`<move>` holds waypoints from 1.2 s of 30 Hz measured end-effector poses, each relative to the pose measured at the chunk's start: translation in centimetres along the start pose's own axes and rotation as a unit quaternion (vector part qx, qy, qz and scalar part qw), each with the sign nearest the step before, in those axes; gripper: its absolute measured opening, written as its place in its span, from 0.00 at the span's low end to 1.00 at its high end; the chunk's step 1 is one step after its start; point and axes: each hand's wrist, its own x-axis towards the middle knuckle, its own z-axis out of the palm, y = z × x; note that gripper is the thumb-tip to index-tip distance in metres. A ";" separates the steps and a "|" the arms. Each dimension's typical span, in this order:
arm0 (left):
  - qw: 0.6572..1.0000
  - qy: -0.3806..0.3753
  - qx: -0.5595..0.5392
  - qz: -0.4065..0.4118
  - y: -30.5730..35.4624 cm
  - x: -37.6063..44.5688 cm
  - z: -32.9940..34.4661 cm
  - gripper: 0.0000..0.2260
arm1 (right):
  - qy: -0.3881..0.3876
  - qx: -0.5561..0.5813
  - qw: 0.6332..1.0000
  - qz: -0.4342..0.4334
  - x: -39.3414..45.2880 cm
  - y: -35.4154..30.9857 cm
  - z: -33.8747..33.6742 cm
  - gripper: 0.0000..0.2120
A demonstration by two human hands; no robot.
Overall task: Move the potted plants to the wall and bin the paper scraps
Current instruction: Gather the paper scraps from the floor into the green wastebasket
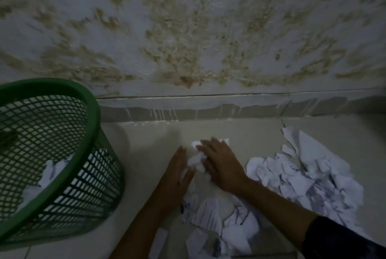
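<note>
Tiled floor (pixel 150 143): both hands flat, touching paper scraps (pixel 196 159).

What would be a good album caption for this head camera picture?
Two hands, left and right, gather paper scraps on the floor beside a green mesh bin.

Dim, bluish light throughout — corners darken, worst at lower right; soft blur everywhere, wide-angle bending the upper edges.
</note>
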 end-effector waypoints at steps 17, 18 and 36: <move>0.988 -0.126 0.071 0.060 4.4 -0.5 6.4 0.28 | 0.009 -0.130 0.940 0.315 -11.9 9.3 -10.7 0.31; 0.987 -0.130 0.070 0.061 4.6 -0.6 6.9 0.28 | -0.020 -0.124 0.948 0.294 -11.9 8.7 -10.3 0.35; 0.976 0.035 0.111 0.186 3.5 -3.1 5.3 0.20 | 0.140 -0.110 0.910 0.374 -17.1 9.1 -13.6 0.32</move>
